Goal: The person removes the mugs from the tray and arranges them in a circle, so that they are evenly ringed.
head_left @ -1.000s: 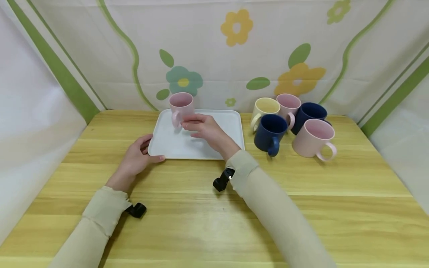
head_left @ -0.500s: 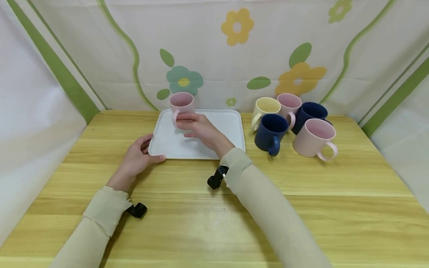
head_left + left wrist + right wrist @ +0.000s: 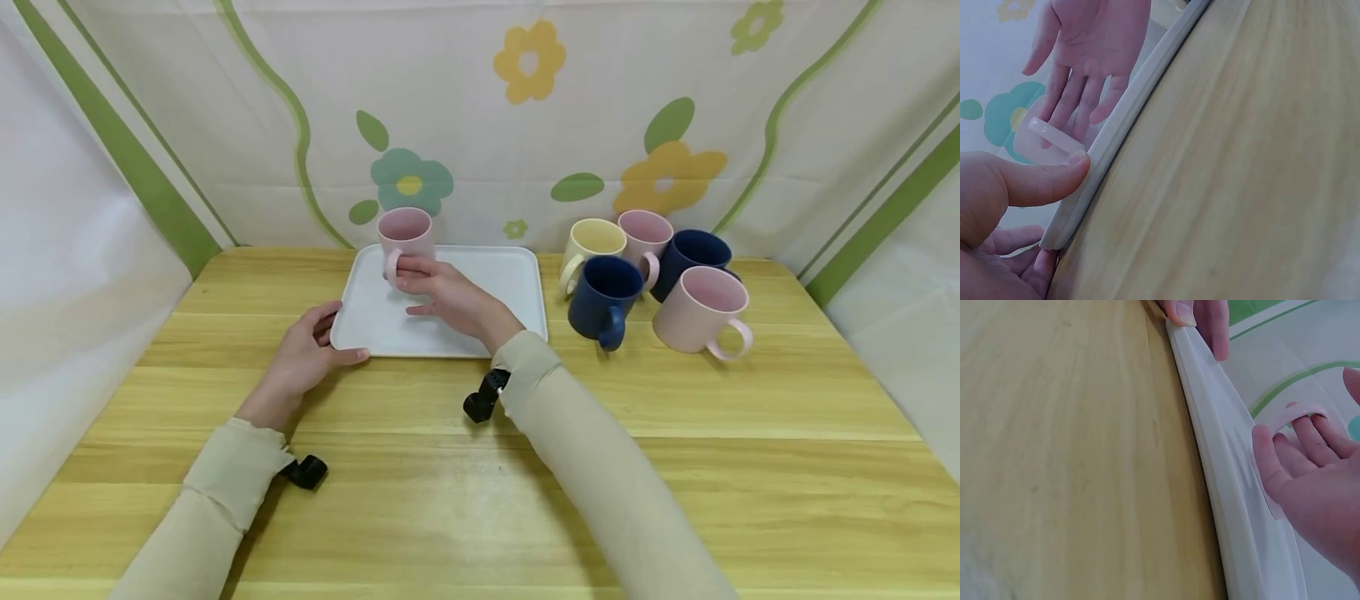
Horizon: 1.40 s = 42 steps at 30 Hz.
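Note:
A pink mug stands upright on the back left of the white tray, its handle toward me. My right hand reaches over the tray with its fingers nearly straight and fingertips at the mug's handle. Its palm faces sideways, and the thumb stands apart from the mug in the right wrist view. At the tray's near left corner, my left hand grips the edge. Its thumb lies on the front rim, while the other fingers wrap around the corner, partly hidden.
Right of the tray stand several mugs close together: a cream mug, a navy mug, another navy mug, a pink mug and a nearer pink mug. A flowered curtain hangs behind the wooden table.
My right hand has moved slightly left, bringing its fingertips to the mug's handle. The left hand stays at the tray corner, and the mug stays in place.

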Each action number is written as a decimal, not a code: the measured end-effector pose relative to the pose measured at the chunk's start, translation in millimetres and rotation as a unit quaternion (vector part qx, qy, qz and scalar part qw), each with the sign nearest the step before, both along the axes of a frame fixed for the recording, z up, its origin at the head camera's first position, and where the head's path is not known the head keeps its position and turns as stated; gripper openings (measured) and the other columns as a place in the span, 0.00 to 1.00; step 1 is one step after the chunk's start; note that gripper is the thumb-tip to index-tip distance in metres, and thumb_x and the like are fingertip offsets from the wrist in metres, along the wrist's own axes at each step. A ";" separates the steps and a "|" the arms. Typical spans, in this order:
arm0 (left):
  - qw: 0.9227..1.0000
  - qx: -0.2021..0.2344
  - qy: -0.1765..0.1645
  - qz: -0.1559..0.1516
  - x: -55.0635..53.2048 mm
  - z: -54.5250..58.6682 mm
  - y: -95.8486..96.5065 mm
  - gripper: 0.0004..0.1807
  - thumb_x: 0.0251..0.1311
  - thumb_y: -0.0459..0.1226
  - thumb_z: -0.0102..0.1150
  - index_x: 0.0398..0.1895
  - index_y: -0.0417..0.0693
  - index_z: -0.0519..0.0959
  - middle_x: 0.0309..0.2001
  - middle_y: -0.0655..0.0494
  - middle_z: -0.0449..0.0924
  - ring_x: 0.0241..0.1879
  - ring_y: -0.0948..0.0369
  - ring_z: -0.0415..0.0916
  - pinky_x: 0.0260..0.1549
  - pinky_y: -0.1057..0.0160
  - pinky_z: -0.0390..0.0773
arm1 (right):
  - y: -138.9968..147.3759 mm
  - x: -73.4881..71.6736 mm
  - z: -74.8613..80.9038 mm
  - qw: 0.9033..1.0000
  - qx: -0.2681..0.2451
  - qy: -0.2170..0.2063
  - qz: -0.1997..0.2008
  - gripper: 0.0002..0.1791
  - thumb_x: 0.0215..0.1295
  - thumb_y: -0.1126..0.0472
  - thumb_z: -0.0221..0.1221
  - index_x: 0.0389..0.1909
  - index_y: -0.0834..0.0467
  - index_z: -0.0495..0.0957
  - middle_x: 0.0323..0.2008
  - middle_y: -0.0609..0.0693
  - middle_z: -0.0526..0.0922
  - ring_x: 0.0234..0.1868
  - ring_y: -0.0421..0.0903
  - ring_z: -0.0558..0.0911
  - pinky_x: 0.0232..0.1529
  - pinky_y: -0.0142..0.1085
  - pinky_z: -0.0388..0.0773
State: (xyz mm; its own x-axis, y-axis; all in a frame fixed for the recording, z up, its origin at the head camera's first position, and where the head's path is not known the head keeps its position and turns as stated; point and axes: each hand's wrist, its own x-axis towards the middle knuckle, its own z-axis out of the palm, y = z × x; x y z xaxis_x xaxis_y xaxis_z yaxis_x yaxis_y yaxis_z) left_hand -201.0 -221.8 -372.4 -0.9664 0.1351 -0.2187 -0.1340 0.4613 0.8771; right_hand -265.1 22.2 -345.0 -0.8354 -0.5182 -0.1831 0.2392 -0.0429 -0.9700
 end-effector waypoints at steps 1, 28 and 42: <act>1.000 0.000 0.001 0.000 0.0 0.2 0.1 0.58 0.63 0.36 0.75 0.88 0.44 0.46 0.84 0.37 0.53 0.80 0.42 0.58 0.79 0.41 0.62 | 0.5 0.1 0.0 1.000 0.001 0.001 -0.001 0.30 0.81 0.62 0.53 0.81 0.58 0.64 0.77 0.54 0.71 0.79 0.50 0.68 0.77 0.55 0.71; 1.000 -0.001 0.005 0.000 0.6 -0.9 0.9 0.57 0.62 0.35 0.76 0.87 0.43 0.47 0.84 0.37 0.55 0.80 0.41 0.58 0.79 0.42 0.62 | 33.3 21.3 -4.5 0.998 0.037 -0.003 -0.049 0.24 0.82 0.56 0.57 0.21 0.61 0.77 0.21 0.50 0.76 0.34 0.45 0.87 0.45 0.31 0.84; 1.000 -0.005 0.001 0.001 0.4 -0.7 -1.1 0.57 0.63 0.36 0.75 0.87 0.44 0.46 0.84 0.37 0.54 0.80 0.41 0.57 0.79 0.41 0.62 | 42.3 41.3 10.4 0.995 0.025 0.014 -0.090 0.24 0.82 0.59 0.56 0.21 0.63 0.74 0.22 0.51 0.73 0.34 0.45 0.87 0.52 0.36 0.88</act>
